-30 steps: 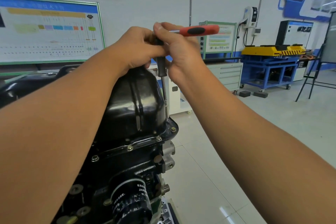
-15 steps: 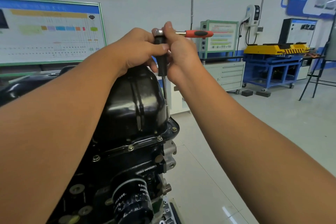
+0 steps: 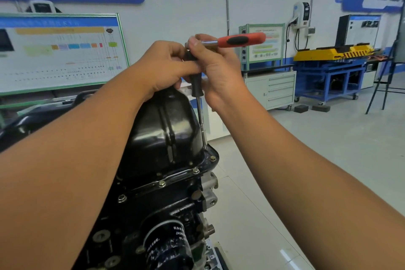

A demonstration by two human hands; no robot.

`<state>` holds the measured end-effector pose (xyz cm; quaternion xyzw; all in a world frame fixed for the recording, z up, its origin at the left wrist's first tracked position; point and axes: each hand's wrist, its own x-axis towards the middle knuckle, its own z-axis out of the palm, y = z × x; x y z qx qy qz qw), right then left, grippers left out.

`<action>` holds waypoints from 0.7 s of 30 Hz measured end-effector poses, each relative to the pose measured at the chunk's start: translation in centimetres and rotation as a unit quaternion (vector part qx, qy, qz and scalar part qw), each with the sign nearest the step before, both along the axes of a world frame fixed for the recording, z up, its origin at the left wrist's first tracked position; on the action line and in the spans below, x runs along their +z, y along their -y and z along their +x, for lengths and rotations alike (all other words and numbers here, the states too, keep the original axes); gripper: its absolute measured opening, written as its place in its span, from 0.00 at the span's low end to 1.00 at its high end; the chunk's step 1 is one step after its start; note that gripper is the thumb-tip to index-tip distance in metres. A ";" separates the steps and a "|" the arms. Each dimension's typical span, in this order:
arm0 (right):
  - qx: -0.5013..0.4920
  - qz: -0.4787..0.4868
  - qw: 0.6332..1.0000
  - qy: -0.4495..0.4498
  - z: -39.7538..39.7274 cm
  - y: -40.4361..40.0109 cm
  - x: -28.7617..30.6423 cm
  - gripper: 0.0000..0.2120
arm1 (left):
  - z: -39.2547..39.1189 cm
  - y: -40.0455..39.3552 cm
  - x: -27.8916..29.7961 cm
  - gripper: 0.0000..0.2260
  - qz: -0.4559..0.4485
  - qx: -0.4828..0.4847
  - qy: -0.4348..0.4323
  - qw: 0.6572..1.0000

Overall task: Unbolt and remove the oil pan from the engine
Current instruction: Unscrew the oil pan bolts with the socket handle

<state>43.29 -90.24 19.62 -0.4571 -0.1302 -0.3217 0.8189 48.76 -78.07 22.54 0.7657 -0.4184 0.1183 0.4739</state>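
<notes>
The black oil pan (image 3: 162,129) sits bolted on top of the upturned engine (image 3: 153,215), its flange ringed with bolts, several of them (image 3: 195,170) showing along the near edge. At the pan's far right corner a socket on a long extension bar (image 3: 202,125) stands nearly upright on a flange bolt; whether it is fully seated is too small to tell. Above the pan, the left hand (image 3: 166,68) curls round the black upper part of the bar, and the right hand (image 3: 221,68) pinches the ratchet (image 3: 238,41) at its head, the red handle pointing away to the right of the pan. The step in hand appears to be loosening this corner bolt. To do it well, the left hand should hold the bar plumb over the bolt and press down, so the socket does not cam off. The right should likely shift to the handle for leverage and swing smoothly. Below the pan, an oil filter (image 3: 166,245) juts toward the camera.
</notes>
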 end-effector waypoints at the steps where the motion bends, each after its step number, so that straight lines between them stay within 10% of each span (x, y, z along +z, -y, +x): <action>1: -0.015 -0.012 1.000 -0.002 0.1 0.0 0.0 0.05 | 0.0 0.1 0.1 0.08 0.001 0.003 0.000 1.000; 21: -0.062 -0.056 0.996 -0.018 -1.3 0.4 0.2 0.12 | 0.3 -0.3 0.0 0.04 -0.015 -0.010 -0.004 1.000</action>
